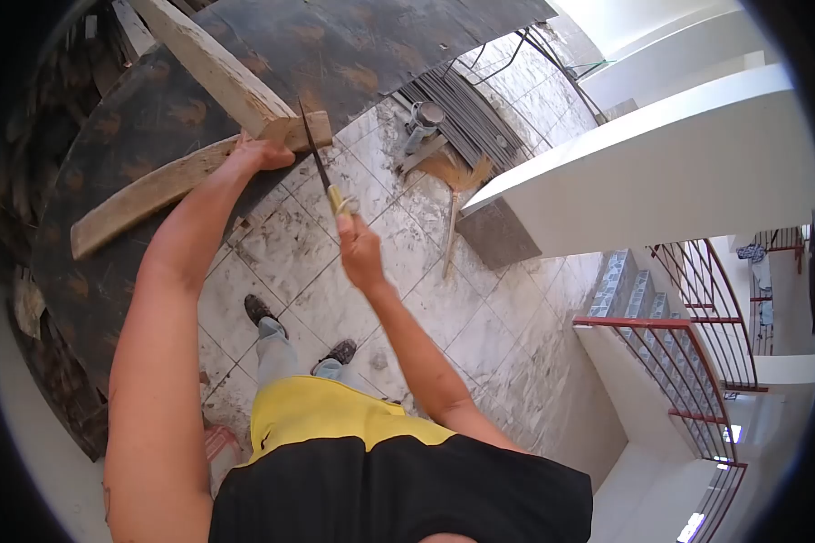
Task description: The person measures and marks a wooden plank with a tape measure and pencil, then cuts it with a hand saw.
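Observation:
A long wooden beam (213,72) lies over a dark, stained board surface (172,113), its near end resting across a second wooden piece (145,193). Against the underside of the beam's near end, my left hand (267,154) is closed around the wood where the two pieces meet. My right hand (360,252) is wrapped round the yellowish handle of a handsaw (315,154). The narrow dark blade points up and away, beside the beam's end and close to the end of the second piece. Whether the blade touches the wood I cannot tell.
Metal bars (466,113) lie on the dusty tiled floor (426,299), with a metal can (426,116) and a broom (453,185) nearby. A white low wall (643,163) stands at the right, beyond it a red railing (634,322) and stairs (618,276).

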Demonstrator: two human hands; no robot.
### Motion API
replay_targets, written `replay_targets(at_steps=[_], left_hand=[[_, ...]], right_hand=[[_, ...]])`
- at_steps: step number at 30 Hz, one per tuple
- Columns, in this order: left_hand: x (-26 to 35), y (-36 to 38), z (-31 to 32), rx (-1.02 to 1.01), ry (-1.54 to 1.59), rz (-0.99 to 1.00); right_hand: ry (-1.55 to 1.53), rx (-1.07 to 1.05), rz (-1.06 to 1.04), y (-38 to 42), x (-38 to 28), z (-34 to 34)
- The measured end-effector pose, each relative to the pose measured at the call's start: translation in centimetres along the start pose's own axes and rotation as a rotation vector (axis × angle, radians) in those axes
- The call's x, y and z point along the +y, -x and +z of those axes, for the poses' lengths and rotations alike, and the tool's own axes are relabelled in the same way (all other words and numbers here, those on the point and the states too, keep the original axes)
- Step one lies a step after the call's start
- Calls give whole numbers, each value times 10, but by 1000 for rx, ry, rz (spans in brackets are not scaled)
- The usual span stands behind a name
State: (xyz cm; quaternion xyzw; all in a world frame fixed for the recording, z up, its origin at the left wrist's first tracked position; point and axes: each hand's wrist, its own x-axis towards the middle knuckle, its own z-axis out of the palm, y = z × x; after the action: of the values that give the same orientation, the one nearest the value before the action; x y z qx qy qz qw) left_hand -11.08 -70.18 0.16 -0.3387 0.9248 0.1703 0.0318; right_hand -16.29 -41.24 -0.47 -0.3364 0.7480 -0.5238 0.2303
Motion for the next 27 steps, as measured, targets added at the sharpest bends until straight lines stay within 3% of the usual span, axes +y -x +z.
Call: replay_targets(at_steps=[3,5,10,12,13,15,19,22,23,25,27], left_hand=[[36,35,-53,-255,-33,-140],[31,31,-25,-163,-181,-111],[36,22,-22,-140,-68,-212],[37,23,-30,-176,-35,-221],[37,24,-31,-191,-21,-229],[36,26,-30,-184,-44,-209],[41,36,-40,-173,-100,-139],[31,24,-32,-10,-46,-7],[27,20,-22,-13,-41,-8],[17,5,-12,39,-53,13],[15,1,-10,163,-230,-39]], right_hand=[[-15,87,-104,26,-8,26],[-74,61,23,36,-11,30],[-41,16,-9,46,-44,4],[54,-49,100,65,-45,-6],[55,-64,103,58,-36,1],[43,57,-143,25,-9,21],[-30,18,-278,-106,-34,62],[-71,19,-277,-74,-44,52],[-47,-63,-95,-41,-32,38],[32,47,-101,46,-5,11],[-23,-26,163,99,-18,-16]])
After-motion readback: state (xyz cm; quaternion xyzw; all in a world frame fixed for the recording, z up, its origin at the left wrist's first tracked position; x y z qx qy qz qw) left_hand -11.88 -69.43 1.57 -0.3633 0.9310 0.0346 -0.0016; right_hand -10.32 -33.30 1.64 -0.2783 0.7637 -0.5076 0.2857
